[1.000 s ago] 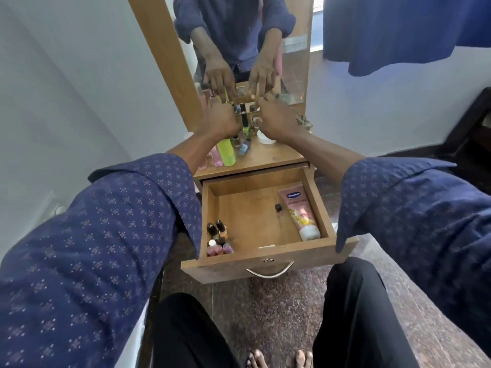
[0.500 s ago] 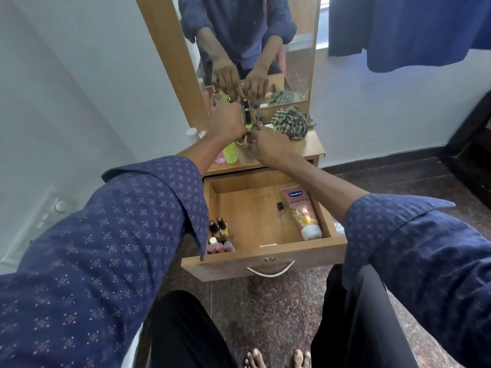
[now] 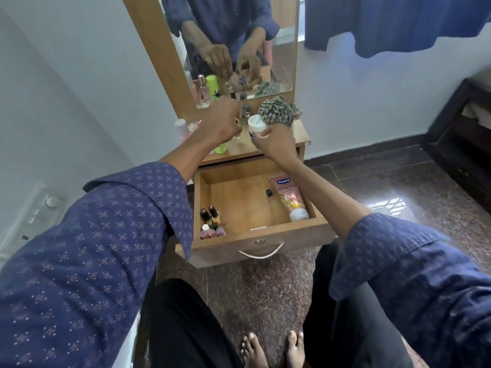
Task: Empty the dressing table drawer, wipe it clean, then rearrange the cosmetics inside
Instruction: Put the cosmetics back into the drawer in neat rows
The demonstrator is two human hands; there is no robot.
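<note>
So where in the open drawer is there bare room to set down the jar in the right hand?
The drawer floor is bare across the middle and back, between the nail polish bottles at the front-left corner and the lotion tube along the right wall; one small bottle sits beside the tube. The tabletop is crowded.

- The right hand, earlier among the small bottles, now grips a white jar beside the checked cloth.
- The left hand sits lower over the desk.

Both arms reach forward, sleeves pushed up the forearms. The left hand is curled in a loose fist, knuckles up. The right hand has its fingers closed in a grip.
</note>
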